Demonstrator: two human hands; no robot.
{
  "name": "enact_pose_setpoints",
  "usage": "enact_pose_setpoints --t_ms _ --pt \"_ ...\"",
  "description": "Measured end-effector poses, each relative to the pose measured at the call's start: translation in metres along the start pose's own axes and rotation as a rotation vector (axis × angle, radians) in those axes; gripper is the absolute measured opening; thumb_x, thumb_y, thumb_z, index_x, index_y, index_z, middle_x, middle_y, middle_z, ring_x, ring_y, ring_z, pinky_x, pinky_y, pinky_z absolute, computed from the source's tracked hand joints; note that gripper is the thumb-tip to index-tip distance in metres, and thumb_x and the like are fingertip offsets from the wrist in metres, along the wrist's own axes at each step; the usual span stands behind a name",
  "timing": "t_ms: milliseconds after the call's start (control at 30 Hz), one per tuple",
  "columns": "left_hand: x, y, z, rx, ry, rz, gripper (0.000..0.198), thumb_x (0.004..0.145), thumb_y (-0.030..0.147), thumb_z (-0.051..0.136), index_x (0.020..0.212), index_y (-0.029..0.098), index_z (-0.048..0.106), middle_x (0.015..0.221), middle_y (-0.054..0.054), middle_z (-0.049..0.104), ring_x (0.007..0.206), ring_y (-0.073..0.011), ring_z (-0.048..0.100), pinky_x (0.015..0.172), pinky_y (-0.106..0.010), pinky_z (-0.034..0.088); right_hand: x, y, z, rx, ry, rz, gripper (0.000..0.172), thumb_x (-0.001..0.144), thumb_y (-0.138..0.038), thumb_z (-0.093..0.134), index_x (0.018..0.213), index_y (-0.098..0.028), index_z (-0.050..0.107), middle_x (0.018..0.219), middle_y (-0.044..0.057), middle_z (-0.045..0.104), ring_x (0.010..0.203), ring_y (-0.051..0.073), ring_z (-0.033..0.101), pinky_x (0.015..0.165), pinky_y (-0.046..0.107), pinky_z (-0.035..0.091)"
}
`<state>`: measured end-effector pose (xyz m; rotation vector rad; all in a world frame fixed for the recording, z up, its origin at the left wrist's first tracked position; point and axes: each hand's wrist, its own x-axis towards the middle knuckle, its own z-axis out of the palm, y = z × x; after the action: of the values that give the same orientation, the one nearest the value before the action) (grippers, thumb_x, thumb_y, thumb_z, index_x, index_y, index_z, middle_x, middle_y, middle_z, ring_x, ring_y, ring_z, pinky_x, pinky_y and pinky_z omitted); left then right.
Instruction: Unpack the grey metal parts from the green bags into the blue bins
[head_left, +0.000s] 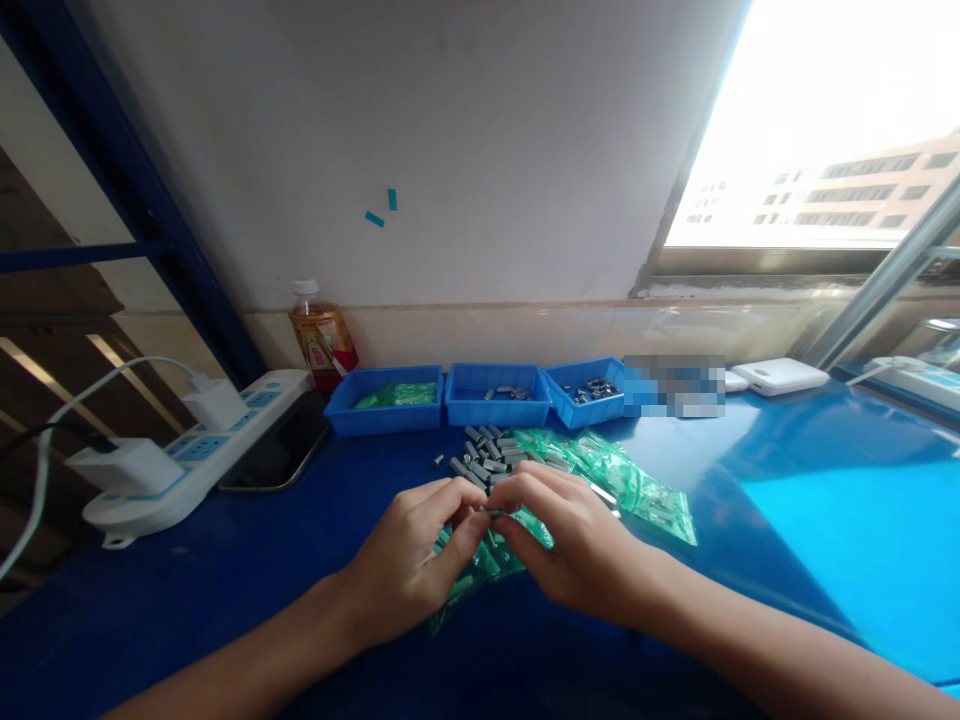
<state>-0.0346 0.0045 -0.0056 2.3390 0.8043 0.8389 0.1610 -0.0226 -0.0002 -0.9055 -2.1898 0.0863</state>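
My left hand (420,545) and my right hand (570,530) meet over the middle of the blue table. Thumbs and fingertips of both are pinched together on a small metal piece (492,512), mostly hidden by the fingers. Just beyond them lies a loose pile of short metal cylinders (480,460). Beneath the hands is a green plastic bag (491,560), partly covered by them. To the right of the pile, more green plastic bags (637,485) with small parts inside lie flat.
Three blue bins stand behind the pile: the left bin (386,418) with green bags, the middle bin (499,412) and right bin (589,410) with metal parts. A power strip (169,485), phone (277,445) and drink bottle (321,330) are left; a white device (786,377) is right.
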Motion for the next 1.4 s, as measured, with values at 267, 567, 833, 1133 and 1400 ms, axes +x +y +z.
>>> enact_pose_setpoints --t_ms 267,567,833,1133,1400 --pt "-0.0004 -0.0036 0.0040 0.058 0.119 0.071 0.024 0.085 0.023 0.059 0.107 0.023 0.050 0.076 0.005 0.060 0.067 -0.0084 0.058 0.064 -0.018 0.047 0.0006 0.0016 0.0008 0.016 0.018 0.047 0.009 0.092 -0.021 0.047 0.086 -0.018 0.054 0.074 0.002 0.057 0.067 0.014 0.050 0.062 0.025 0.037" --pt "0.0004 -0.0020 0.0001 0.115 0.116 0.073 0.009 0.087 0.023 0.055 0.095 0.020 0.056 0.073 0.003 0.060 0.066 -0.0091 0.059 0.063 -0.019 0.046 0.0000 0.0002 -0.0008 0.037 0.000 0.094 0.007 0.091 -0.023 0.049 0.095 -0.018 0.053 0.079 0.003 0.061 0.073 0.014 0.055 0.065 0.026 0.040" --pt "0.0012 -0.0006 -0.0006 0.038 0.067 0.001 0.014 0.091 0.028 0.048 0.089 0.019 0.058 0.070 0.003 0.060 0.063 -0.0094 0.057 0.061 -0.019 0.044 -0.0007 -0.0021 -0.0010 -0.019 -0.014 -0.006 0.008 0.088 -0.019 0.052 0.096 -0.020 0.051 0.080 0.002 0.059 0.070 0.015 0.052 0.063 0.026 0.039" --pt "0.0011 -0.0015 -0.0020 0.038 0.027 0.003 0.016 0.090 0.031 0.049 0.100 0.020 0.056 0.073 0.003 0.061 0.065 -0.0104 0.059 0.062 -0.020 0.046 0.0014 0.0006 0.0006 0.002 0.041 0.019 0.006 0.092 -0.020 0.047 0.092 -0.018 0.053 0.076 0.003 0.059 0.068 0.014 0.052 0.061 0.026 0.039" --pt "-0.0003 -0.0027 0.0016 0.128 0.142 0.110 0.013 0.087 0.023 0.055 0.099 0.022 0.054 0.071 0.004 0.061 0.063 -0.0088 0.059 0.062 -0.019 0.047 0.0008 0.0008 0.0005 0.019 0.016 0.050 0.010 0.093 -0.021 0.046 0.087 -0.019 0.055 0.073 0.002 0.060 0.067 0.014 0.054 0.063 0.027 0.040"
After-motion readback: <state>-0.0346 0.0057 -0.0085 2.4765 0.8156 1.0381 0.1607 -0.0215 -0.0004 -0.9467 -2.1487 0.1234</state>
